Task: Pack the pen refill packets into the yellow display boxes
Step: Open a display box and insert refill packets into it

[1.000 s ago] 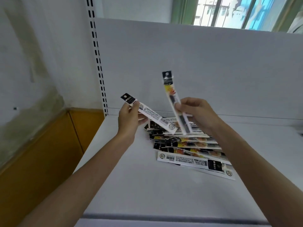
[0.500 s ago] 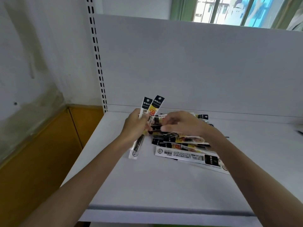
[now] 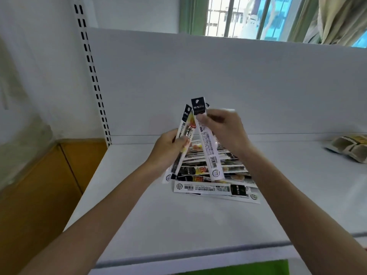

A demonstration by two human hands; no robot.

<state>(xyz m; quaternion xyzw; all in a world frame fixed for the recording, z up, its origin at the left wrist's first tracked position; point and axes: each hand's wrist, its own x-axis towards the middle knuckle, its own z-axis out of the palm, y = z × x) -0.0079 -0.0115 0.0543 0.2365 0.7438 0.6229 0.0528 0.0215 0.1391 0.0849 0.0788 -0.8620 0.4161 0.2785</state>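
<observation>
A loose pile of pen refill packets (image 3: pixel 216 187) lies on the white shelf (image 3: pixel 178 225), long white strips with black ends. My left hand (image 3: pixel 168 149) grips a small bunch of packets (image 3: pixel 183 139) that stand tilted above the pile. My right hand (image 3: pixel 224 128) pinches one more packet (image 3: pixel 207 141) near its black top, back side with barcode toward me, and holds it next to the left-hand bunch. No yellow display box is in view.
A white back panel (image 3: pixel 218 86) rises behind the shelf, with a slotted upright (image 3: pixel 93 76) at its left. A pale bag of goods (image 3: pixel 349 147) lies at the shelf's far right. An orange wooden ledge (image 3: pixel 49 185) runs along the left. A green strip (image 3: pixel 248 267) shows below the front edge.
My right hand has lifted a packet off the pile and raised it upright beside the bunch in my left hand. The left hand has risen a little with its packets.
</observation>
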